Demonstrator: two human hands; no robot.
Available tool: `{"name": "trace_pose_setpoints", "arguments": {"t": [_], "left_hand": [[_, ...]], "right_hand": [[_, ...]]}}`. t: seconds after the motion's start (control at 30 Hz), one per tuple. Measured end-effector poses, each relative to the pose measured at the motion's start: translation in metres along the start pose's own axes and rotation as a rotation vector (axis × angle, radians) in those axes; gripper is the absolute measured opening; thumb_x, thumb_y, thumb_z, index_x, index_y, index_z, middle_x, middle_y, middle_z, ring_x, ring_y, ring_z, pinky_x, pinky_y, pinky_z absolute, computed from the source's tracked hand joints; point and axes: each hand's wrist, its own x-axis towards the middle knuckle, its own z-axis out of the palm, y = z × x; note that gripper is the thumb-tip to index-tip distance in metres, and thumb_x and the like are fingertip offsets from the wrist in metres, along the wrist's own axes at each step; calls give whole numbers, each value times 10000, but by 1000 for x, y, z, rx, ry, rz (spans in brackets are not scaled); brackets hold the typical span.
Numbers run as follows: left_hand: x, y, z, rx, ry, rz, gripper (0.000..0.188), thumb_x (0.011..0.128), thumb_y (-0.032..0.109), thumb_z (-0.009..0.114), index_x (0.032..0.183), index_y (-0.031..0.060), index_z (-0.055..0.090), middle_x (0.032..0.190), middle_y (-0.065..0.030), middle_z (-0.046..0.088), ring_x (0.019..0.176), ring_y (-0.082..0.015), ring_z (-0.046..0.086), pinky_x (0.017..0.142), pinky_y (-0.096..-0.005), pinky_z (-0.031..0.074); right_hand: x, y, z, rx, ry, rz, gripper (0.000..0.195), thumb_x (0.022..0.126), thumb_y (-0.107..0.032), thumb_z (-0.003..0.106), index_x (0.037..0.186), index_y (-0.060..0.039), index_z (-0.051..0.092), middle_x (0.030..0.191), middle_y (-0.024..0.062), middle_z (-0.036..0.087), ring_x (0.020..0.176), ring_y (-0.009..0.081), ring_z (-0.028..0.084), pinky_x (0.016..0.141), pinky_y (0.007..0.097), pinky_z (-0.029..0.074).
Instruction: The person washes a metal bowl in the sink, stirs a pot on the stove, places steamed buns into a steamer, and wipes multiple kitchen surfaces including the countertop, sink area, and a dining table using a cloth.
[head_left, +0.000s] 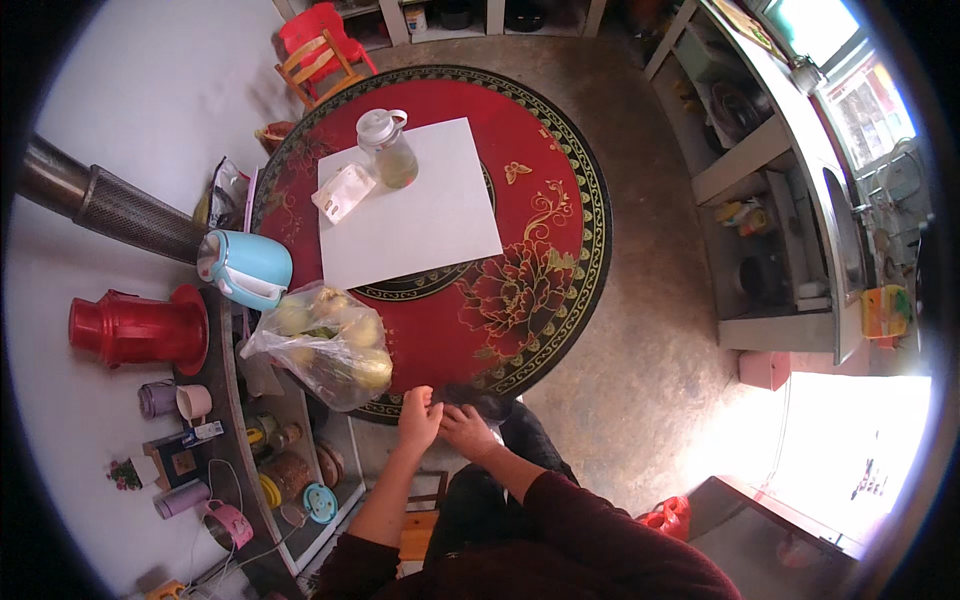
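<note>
Both hands are close together at the near edge of a round red table (435, 330) with a floral pattern. My left hand (420, 420) is curled, its fingertips near a dark, thin item, perhaps a bag (476, 399). My right hand (466, 430) lies beside it, fingers bent towards the same dark item; whether either grips it cannot be told. Just left of the hands rests a clear plastic bag of yellow-green fruit (330, 349). Farther off, a white sheet (420, 217) bears a lidded clear plastic jug (391, 154) with some liquid and a small white box (343, 193).
A light blue electric kettle (251, 270) and a red thermos flask (139, 328) stand on the left shelf unit, with cups and jars. A wooden chair (319, 67) is beyond the table. Counter shelving (780, 322) runs along the right.
</note>
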Motion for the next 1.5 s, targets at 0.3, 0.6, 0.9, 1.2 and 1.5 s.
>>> {"name": "trace_pose_setpoints", "arguments": {"t": [0.3,0.6,0.9,1.2,1.5], "left_hand": [[24,44,17,36,-93,-61,404,800,94,682,1152,32,494,1070,-152,527,868,-249,605,773,-357,518],[125,113,98,63,-182,-169,418,801,162,680,1150,34,487,1091,-185,513,872,-306,619,773,-404,507],[206,163,144,480,-478,-472,616,789,302,728,1166,-43,385,1166,-254,489,1027,-412,579,818,-469,520],[211,167,137,463,-524,-511,571,770,293,747,1088,-21,392,1094,-241,517,941,-401,617,765,-437,541],[217,184,134,470,-434,-512,525,761,239,749,1067,-23,413,1063,-236,522,934,-400,612,755,-455,536]], "right_hand": [[-69,193,-60,-156,118,400,577,750,-128,603,1310,-235,513,1459,-9,376,1266,224,411,1000,411,369],[-62,495,-132,-99,599,1074,428,772,6,521,1175,-117,595,1266,100,569,989,370,576,870,428,474],[103,406,-193,183,483,207,484,725,-22,580,1200,-111,595,1349,98,503,1129,312,523,920,430,437],[154,452,-179,5,-69,-169,652,848,-320,593,1435,-167,353,1521,62,303,1386,218,302,1135,452,220],[294,599,-217,-73,530,326,457,799,-125,570,1252,-152,528,1343,66,502,1261,241,449,1066,430,324]]}}
